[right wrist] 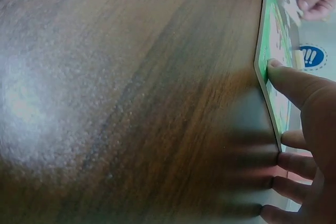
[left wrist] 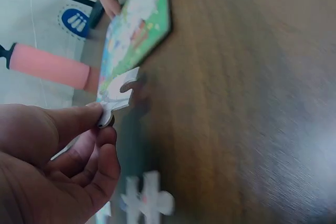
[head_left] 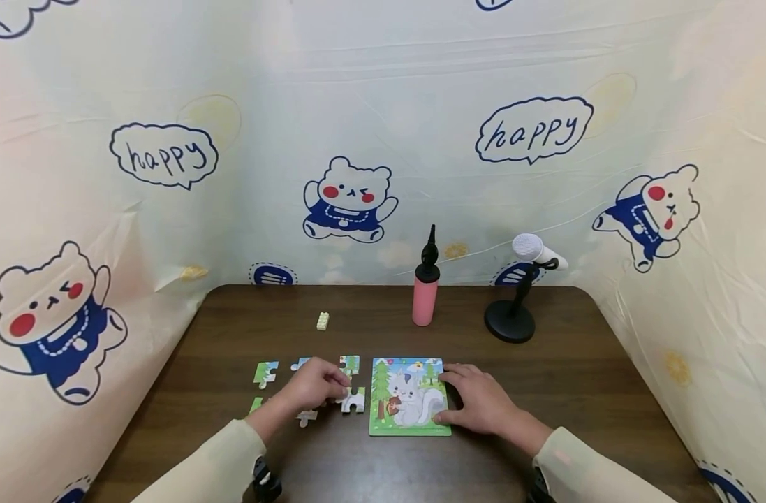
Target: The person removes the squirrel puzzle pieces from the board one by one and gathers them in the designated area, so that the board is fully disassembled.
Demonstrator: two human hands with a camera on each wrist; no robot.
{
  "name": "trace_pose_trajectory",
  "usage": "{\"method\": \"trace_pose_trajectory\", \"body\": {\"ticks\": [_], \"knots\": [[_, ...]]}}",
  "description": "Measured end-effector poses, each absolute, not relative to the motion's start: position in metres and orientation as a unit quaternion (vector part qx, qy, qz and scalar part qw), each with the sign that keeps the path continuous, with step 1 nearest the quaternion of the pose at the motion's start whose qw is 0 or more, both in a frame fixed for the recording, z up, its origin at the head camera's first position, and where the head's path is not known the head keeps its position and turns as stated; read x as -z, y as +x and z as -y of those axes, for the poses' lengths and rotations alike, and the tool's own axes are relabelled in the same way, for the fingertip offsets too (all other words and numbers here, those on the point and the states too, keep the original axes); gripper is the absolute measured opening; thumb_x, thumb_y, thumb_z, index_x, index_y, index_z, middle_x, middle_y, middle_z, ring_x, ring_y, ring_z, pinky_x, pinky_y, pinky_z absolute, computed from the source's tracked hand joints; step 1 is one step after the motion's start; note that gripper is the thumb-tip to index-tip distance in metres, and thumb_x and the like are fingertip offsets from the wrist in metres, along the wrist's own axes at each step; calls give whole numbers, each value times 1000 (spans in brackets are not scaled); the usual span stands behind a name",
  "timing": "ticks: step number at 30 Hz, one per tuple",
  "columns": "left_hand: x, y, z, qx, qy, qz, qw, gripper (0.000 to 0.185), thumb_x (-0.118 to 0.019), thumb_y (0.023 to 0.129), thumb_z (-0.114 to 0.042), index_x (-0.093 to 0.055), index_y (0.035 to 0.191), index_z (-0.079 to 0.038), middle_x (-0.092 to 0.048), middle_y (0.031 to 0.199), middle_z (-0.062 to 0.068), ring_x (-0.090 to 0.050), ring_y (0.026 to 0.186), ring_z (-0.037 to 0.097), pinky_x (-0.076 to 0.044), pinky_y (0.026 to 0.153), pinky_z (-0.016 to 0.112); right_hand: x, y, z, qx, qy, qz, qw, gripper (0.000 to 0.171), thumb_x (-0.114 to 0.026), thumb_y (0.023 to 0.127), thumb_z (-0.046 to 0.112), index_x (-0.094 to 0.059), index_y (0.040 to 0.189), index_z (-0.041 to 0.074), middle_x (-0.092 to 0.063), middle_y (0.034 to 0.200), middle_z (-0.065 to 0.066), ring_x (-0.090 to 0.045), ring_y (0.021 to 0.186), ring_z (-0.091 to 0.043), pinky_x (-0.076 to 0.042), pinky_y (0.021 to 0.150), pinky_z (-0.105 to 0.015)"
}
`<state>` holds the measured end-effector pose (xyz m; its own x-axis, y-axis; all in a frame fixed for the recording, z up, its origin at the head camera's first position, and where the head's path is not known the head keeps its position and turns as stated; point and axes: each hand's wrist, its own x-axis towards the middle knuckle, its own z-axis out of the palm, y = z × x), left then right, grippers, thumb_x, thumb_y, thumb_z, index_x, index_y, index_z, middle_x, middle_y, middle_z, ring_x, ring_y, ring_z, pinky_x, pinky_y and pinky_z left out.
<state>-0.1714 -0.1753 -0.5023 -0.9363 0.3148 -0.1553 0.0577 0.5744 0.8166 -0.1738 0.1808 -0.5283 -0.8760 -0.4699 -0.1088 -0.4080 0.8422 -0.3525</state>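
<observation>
- Pale bear-print cloth [head_left: 420,84] fills the upper frame and both sides.
- Brown wood-grain table [head_left: 370,471] spans the lower half, glossy toward the bottom.
- Squirrel board [head_left: 410,397] lies flat at lower centre.
- Right hand [head_left: 480,402] rests spread at the board's right edge, thumb on top, perhaps to steady it.
- Left hand [head_left: 313,385], apart, pinches a piece [left wrist: 116,90] by its tab, leaving the rest uncovered.
- Loose pieces [head_left: 266,374] lie left of the board, seemingly spaced so each shows.

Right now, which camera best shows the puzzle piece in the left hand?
The left wrist view: the puzzle piece shows large there, pinched by the left hand, a notch visible. The head view shows it small, from above; the right wrist view, small, near the top right.
</observation>
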Motion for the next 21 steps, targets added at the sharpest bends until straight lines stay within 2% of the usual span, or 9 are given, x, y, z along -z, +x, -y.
{"method": "trace_pose_trajectory", "body": {"ticks": [7,13,21], "knots": [[509,-162,181,-401,132,-901,105,5,-76,83,2,-78,87,0,-71,73,2,-58,62,9,-50,56,27,528,-175,-181,162,-235,-953,100,80,-76,80,69,-63,139,17,-54,150,-10,-49,138,-33,-42,108,-62],[513,-162,176,-348,134,-925,73,11,-77,80,3,-77,76,-7,-67,67,-4,-53,56,8,-46,53,26,528,-176,-181,156,-238,-953,103,79,-75,81,68,-63,140,16,-53,151,-11,-49,138,-33,-44,107,-61],[510,-165,169,-309,114,-941,74,17,-74,80,4,-77,71,-10,-65,64,-5,-50,56,11,-42,52,27,528,-176,-180,153,-244,-952,103,78,-75,82,66,-63,140,16,-53,151,-11,-49,138,-32,-45,106,-59]]}}
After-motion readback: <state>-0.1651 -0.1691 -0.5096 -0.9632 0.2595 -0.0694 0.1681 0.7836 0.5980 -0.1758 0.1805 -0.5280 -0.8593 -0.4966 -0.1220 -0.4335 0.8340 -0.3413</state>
